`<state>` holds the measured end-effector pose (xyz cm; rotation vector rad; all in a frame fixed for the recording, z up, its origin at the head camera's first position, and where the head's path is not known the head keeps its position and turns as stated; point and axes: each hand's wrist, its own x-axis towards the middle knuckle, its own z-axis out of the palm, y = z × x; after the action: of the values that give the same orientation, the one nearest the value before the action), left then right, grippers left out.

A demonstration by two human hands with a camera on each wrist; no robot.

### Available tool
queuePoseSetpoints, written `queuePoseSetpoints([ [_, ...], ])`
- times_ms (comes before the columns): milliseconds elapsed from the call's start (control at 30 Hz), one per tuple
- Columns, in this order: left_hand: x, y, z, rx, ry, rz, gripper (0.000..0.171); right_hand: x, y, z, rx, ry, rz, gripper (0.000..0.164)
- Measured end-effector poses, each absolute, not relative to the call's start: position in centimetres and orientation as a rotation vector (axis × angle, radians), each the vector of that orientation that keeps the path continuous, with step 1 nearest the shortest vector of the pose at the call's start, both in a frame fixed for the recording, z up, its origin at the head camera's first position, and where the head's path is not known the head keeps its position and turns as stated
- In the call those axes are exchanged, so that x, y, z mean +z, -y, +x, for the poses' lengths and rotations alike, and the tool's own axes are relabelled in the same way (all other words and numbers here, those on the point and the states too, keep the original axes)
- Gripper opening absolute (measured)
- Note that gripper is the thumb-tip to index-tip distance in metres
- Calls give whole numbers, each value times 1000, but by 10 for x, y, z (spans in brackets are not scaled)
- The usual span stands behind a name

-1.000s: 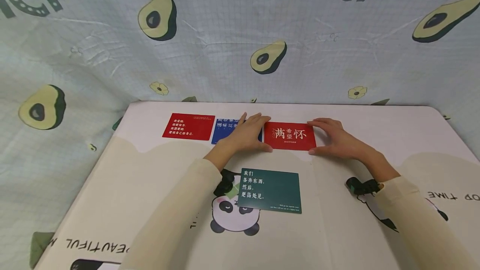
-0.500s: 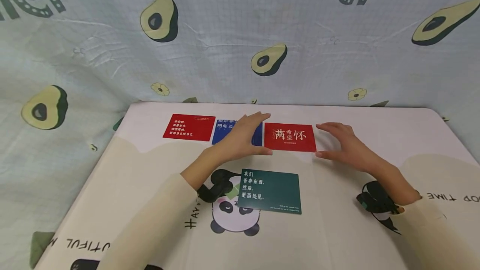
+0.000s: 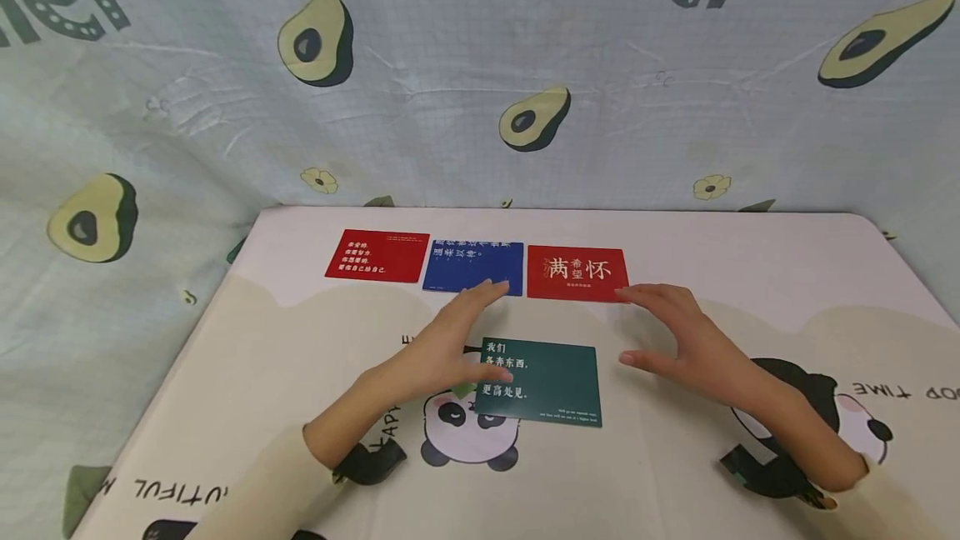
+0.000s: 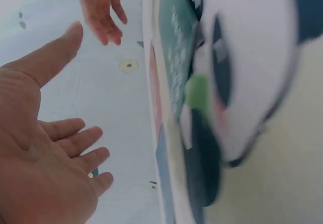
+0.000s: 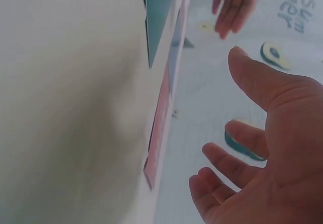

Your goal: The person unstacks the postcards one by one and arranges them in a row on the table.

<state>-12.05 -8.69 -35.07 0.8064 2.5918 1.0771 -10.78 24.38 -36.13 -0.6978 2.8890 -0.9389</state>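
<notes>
In the head view a dark green card with white lettering lies on the table, near the middle. My left hand is over its left end, the thumb overlapping the lettering, fingers spread and holding nothing. To the right of the card is my right hand, also spread; its fingertips overlap the lower right corner of a red card. Beside that card lie a blue card and another red card, the three in a row toward the far edge. Both wrist views show relaxed fingers with nothing between them.
The table wears a cover printed with panda figures and words. A panda face sits partly beneath the green card. Behind the table hangs a pale cloth with avocado prints. Each wrist carries a dark strapped device.
Both hands have left the right-hand red card and moved back toward the person. My left hand has uncovered the blue card and now overlaps the green one. The cards lie where they were.
</notes>
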Motion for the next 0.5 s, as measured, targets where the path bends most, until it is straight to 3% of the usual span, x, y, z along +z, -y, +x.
queuePoseSetpoints([
  [233,-364,98,-100,1101,-2563,743,95,-367,-231,-88,-966,-2852,-733,76],
  [500,-379,102,-100,1150,-2508,726,91,-380,-222,-74,-975,-2817,-775,78],
])
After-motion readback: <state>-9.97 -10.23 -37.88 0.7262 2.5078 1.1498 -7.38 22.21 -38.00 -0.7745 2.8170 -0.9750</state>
